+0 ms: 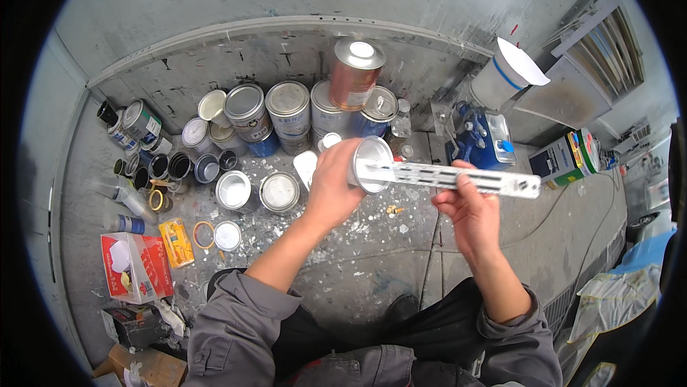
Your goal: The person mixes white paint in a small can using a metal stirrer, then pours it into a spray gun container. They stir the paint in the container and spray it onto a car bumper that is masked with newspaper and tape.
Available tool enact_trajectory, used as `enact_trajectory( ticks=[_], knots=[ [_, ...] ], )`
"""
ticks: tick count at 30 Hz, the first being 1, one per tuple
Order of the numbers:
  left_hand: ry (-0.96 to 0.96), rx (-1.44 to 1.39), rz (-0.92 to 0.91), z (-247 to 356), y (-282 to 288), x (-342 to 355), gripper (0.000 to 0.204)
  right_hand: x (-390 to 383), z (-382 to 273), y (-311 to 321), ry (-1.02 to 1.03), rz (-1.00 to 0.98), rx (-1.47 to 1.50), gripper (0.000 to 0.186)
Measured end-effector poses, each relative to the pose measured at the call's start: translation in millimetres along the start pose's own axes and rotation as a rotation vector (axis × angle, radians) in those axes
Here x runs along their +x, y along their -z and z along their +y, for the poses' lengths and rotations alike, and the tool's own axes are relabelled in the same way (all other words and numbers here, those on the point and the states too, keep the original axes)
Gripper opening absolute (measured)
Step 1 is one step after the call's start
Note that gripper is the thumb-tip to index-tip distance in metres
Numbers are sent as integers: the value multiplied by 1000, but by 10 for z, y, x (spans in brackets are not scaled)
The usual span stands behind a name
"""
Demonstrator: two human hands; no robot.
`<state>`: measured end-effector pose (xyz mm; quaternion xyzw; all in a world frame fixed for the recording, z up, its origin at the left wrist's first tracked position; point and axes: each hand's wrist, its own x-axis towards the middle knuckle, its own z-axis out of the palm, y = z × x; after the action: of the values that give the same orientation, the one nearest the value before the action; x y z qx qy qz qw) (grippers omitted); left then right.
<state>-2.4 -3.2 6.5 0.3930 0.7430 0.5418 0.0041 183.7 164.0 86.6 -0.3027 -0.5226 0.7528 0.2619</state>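
Note:
My left hand (333, 185) grips a clear plastic cup (371, 149) with white contents, tilted at the middle of the view. A flat white mixing stick (486, 181) with dark printed markings reaches into the cup, its near end coated in white. My right hand (469, 208) holds that stick, thumb on top and fingers curled beneath. Just behind the cup stand a small white can (328, 141) and a white container (304, 166); an open can (279, 192) with a pale top sits below and left of my left hand.
Paint cans (288, 104), a copper tin (354, 79) among them, line the back wall. Dark cups (179, 165), a red box (136, 265) and a yellow pack (177, 242) crowd the left. Blue equipment (486, 136) and a green-labelled tin (565, 154) are right; hoses cross the splattered floor (379, 244).

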Motion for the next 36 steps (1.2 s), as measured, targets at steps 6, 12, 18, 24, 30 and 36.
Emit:
enact_trajectory(
  ticks=[6, 12, 18, 24, 30, 36],
  knots=[
    [75, -69, -86, -33, 40, 13, 91, 57, -362, 111, 256, -157, -99, 35],
    [182, -338, -138, 50, 32, 61, 91, -73, -692, 42, 667, -373, -470, 26],
    [189, -524, -191, 140, 79, 145, 96, -63, -756, -12, 601, -209, -317, 29],
    [295, -558, -178, 215, 151, 161, 98, 287, -389, 315, 307, 27, 234, 31],
    [291, -573, -187, 271, 194, 166, 94, 529, 210, 570, -149, 50, 706, 20],
    [318, -645, -246, 344, 68, 165, 88, 501, 409, 384, -297, -43, 895, 20]
  ],
)
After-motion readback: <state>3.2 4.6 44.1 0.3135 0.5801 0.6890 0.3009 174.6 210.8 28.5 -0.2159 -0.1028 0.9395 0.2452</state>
